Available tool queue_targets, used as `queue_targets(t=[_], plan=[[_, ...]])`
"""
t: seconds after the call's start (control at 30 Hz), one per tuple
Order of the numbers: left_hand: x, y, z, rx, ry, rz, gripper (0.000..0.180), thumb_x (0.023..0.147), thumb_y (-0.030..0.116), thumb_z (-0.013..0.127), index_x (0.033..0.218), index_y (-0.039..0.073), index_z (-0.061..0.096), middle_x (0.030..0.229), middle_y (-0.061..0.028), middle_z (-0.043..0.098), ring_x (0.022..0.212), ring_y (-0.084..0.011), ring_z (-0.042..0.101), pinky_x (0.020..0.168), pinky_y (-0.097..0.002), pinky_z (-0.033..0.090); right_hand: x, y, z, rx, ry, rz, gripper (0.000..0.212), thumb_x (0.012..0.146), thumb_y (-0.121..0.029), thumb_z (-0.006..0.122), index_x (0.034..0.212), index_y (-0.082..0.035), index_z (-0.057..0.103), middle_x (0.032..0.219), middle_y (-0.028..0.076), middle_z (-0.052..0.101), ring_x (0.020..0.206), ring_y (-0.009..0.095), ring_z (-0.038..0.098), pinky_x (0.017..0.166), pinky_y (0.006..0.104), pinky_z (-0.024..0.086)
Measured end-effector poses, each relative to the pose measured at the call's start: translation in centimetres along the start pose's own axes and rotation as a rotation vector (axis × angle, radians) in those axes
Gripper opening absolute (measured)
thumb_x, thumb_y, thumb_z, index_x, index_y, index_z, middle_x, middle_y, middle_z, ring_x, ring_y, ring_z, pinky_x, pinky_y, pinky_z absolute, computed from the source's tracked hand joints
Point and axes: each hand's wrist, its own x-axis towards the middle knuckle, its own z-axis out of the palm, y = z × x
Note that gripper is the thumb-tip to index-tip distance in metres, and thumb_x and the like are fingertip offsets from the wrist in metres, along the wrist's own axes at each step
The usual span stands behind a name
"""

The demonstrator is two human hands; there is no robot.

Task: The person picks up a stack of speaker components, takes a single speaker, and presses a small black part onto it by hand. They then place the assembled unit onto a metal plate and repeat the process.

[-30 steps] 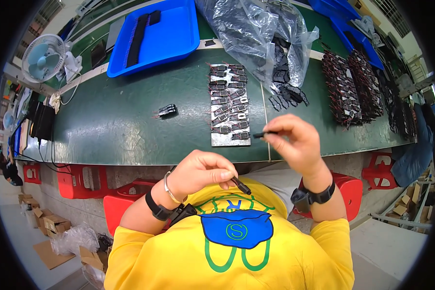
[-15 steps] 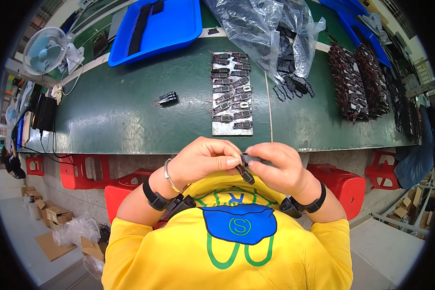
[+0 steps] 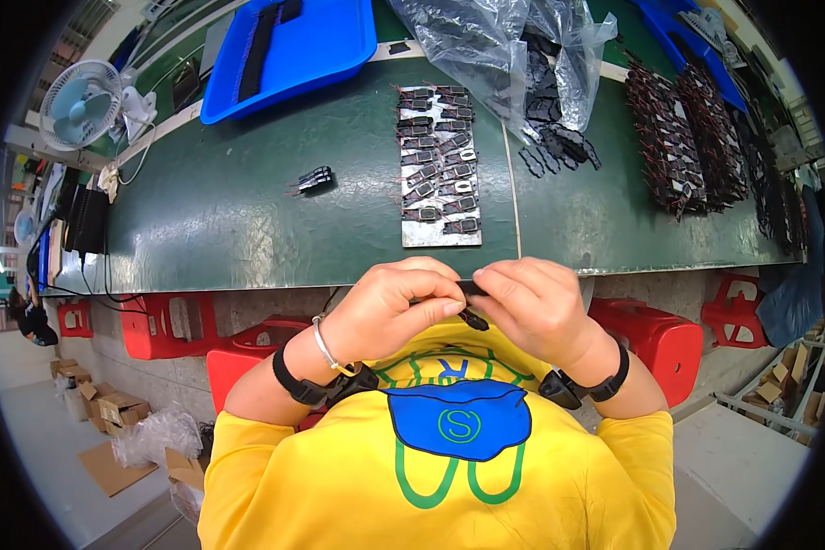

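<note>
Two hands meet at the centre of the frame, just below the near edge of the green table (image 3: 247,211). Your left hand (image 3: 390,307) and right hand (image 3: 536,307) both pinch one small black part (image 3: 472,316) between thumb and fingertips, fingers closed narrow around it; held this close to the chest, it is probably steadied for fine fitting.

Above the hands, a flat grey plate (image 3: 440,234) carries rows of similar black parts with red leads, laid within reach. A lone black piece (image 3: 314,179) lies to its left.

Containers: the blue tray (image 3: 325,50) at upper left holds a long black strip. The clear plastic bag (image 3: 486,46) at upper centre spills loose black clips toward the table. Dense bundles of wired parts (image 3: 683,137) lie at upper right.
</note>
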Motion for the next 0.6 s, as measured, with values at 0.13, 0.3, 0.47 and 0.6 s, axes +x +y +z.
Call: queue_targets(t=[0.13, 0.3, 0.47, 0.6], plan=[[-0.6, -0.4, 0.1, -0.476, 0.087, -0.385, 0.014, 0.087, 0.010, 0.060, 0.093, -0.002, 0.063, 0.084, -0.0062, 0.065, 0.074, -0.0120, 0.061, 0.067, -0.0256, 0.051, -0.5, 0.5, -1.0, 0.092, 0.078, 0.132, 0.032, 0.060, -0.001, 0.076, 0.087, -0.001, 0.061, 0.087, 0.013, 0.063, 0.070, 0.026, 0.062, 0.057, 0.0321, 0.050], [-0.2, -0.4, 0.3, -0.582, 0.226, -0.481, 0.016, 0.089, 0.011, 0.059, 0.095, -0.003, 0.063, 0.077, -0.0068, 0.065, 0.066, -0.0115, 0.062, 0.064, -0.0231, 0.052, 0.1, -1.3, -0.8, 0.086, 0.098, 0.078, 0.032, 0.060, 0.001, 0.076, 0.087, -0.001, 0.059, 0.093, 0.014, 0.062, 0.074, 0.027, 0.061, 0.057, 0.0323, 0.050], [0.0, -0.2, 1.0, -0.574, 0.276, -0.444, 0.017, 0.089, 0.012, 0.058, 0.096, -0.003, 0.063, 0.078, -0.0076, 0.065, 0.067, -0.0116, 0.062, 0.063, -0.0238, 0.052, 0.0, -1.9, 0.5, -0.062, 0.144, 0.037, 0.033, 0.060, 0.002, 0.075, 0.087, 0.000, 0.058, 0.090, 0.014, 0.062, 0.070, 0.028, 0.061, 0.056, 0.0326, 0.050], [-0.1, -0.3, 1.2, -0.581, 0.250, -0.430, 0.019, 0.090, 0.013, 0.058, 0.098, -0.003, 0.063, 0.080, -0.0068, 0.066, 0.069, -0.0106, 0.062, 0.064, -0.0233, 0.052, -0.6, -1.6, 1.4, -0.021, 0.150, 0.056, 0.032, 0.061, 0.003, 0.074, 0.088, 0.001, 0.058, 0.089, 0.015, 0.063, 0.069, 0.028, 0.063, 0.056, 0.0328, 0.051]])
